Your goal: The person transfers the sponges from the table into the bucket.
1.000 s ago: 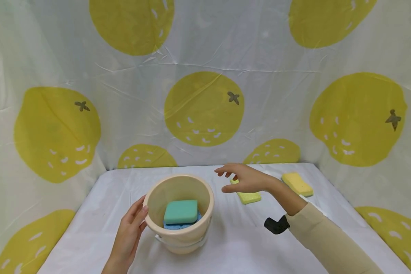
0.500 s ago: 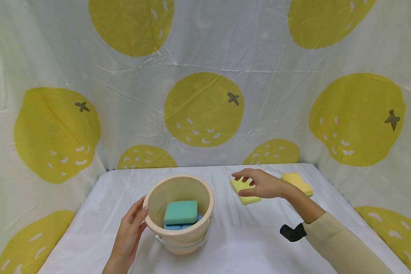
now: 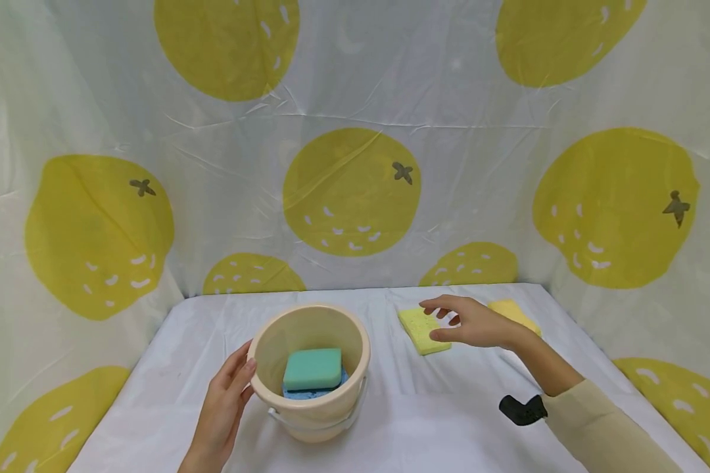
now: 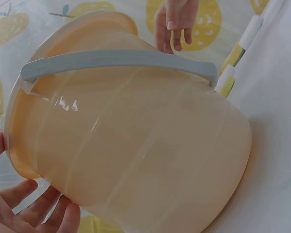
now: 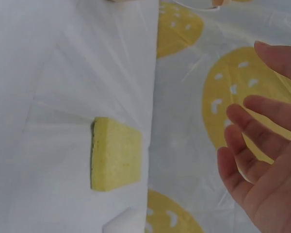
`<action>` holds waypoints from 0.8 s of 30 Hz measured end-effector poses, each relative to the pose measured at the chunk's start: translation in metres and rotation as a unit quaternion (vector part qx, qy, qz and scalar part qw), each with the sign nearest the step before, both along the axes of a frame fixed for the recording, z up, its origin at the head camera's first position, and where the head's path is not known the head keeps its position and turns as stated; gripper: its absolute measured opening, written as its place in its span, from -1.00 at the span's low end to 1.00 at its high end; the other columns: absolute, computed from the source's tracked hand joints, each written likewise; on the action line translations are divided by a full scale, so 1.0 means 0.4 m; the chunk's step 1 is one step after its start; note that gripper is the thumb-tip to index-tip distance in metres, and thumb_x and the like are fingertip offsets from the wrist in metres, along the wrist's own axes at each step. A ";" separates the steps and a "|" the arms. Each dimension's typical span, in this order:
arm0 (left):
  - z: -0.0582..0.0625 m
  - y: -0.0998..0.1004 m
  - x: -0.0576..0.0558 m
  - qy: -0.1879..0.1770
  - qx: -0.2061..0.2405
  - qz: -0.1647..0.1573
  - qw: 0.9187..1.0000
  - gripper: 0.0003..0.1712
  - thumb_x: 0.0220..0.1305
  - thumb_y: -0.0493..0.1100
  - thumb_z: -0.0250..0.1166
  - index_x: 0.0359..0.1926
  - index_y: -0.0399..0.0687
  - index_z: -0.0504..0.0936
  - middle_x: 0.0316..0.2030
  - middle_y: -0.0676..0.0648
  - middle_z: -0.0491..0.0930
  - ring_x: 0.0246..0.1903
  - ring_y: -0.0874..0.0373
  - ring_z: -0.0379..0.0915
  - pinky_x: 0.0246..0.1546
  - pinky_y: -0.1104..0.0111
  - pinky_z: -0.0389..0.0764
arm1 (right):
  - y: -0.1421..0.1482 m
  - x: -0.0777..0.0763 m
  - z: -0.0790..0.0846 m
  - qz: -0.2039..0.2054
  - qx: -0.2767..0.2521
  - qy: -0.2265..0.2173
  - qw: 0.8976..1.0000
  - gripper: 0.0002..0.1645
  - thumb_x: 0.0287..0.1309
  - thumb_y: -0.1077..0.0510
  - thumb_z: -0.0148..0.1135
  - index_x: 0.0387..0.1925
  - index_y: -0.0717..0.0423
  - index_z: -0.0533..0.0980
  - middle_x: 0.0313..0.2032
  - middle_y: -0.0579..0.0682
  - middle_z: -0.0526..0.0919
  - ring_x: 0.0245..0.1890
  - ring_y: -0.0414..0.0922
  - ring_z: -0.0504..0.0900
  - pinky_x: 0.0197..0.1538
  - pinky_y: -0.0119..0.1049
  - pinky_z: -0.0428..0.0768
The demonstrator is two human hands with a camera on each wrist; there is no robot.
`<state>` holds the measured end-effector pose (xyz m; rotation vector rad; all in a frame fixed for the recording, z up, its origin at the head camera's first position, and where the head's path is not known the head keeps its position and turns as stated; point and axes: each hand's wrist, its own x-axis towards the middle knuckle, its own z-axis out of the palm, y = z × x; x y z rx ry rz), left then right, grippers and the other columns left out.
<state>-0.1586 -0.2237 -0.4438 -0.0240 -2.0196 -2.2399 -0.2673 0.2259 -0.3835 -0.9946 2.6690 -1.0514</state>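
Bucket (image 4: 136,126) held by left grip (image 3: 220,397); right grip (image 3: 474,324) loose-fingered, unloaded. Yellow sponge (image 3: 421,334) seen on surface (image 3: 408,420), just left of right grip, height gap unclear; judged light, soft, best pinched across its long edges.

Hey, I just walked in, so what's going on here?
A person's left hand holds a cream bucket by its rim; the bucket stands on the white-covered table. Inside, a green sponge lies on a blue one. The right hand is empty, fingers spread, close to two yellow sponges on the table, the nearer one and the farther one.
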 end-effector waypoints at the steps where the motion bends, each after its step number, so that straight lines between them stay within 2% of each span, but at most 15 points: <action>1: -0.001 0.000 0.000 0.002 0.000 0.000 1.000 -0.41 0.61 -0.03 0.15 0.50 -0.14 0.31 0.44 -0.09 0.31 0.29 0.22 0.37 0.14 0.40 0.52 | 0.008 0.001 -0.002 -0.003 -0.003 -0.004 1.000 -0.25 0.34 -0.02 0.41 0.42 0.20 0.41 0.19 0.02 0.56 0.10 0.02 0.51 0.16 0.07 0.57; 12: -0.003 -0.002 -0.001 0.007 -0.001 0.000 1.000 -0.41 0.62 -0.03 0.14 0.50 -0.15 0.31 0.43 -0.06 0.34 0.28 0.22 0.38 0.15 0.38 0.53 | 0.093 0.024 -0.030 -0.055 0.003 -0.018 0.998 -0.22 0.32 -0.07 0.43 0.42 0.17 0.41 0.19 0.01 0.57 0.13 0.07 0.51 0.18 -0.01 0.57; 16: -0.003 -0.003 -0.001 0.004 0.000 0.001 1.000 -0.40 0.62 -0.02 0.14 0.51 -0.16 0.30 0.42 -0.04 0.34 0.29 0.24 0.37 0.14 0.39 0.52 | 0.120 0.035 -0.042 -0.073 -0.005 -0.028 0.997 -0.22 0.31 -0.06 0.43 0.43 0.19 0.40 0.20 0.04 0.55 0.16 0.07 0.49 0.19 0.04 0.56; 24: 0.000 -0.001 -0.001 0.004 0.001 0.001 1.000 -0.39 0.62 -0.03 0.13 0.51 -0.18 0.29 0.43 -0.06 0.31 0.30 0.22 0.36 0.14 0.39 0.53 | 0.161 0.063 -0.066 -0.100 -0.006 -0.029 0.995 -0.24 0.32 -0.02 0.43 0.41 0.22 0.42 0.18 0.05 0.56 0.15 0.08 0.50 0.13 -0.20 0.58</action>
